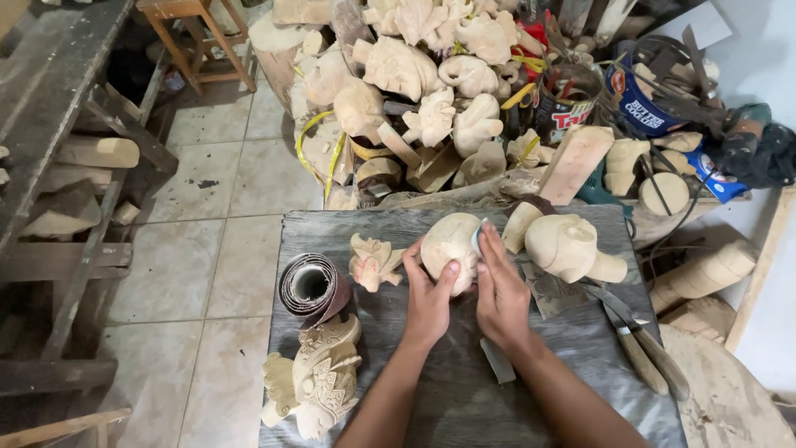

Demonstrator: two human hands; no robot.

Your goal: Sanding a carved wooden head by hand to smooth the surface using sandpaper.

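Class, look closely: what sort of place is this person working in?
Probably a woodcarving workshop. A heap of pale unfinished carvings lies behind the bench, a sandpaper roll lies on it, and both hands work a rounded wooden piece.

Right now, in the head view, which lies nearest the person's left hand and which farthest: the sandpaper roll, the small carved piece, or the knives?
From the left hand:
1. Small carved piece, just to its left.
2. Sandpaper roll, farther left on the board.
3. Knives, far right, beyond the right hand.
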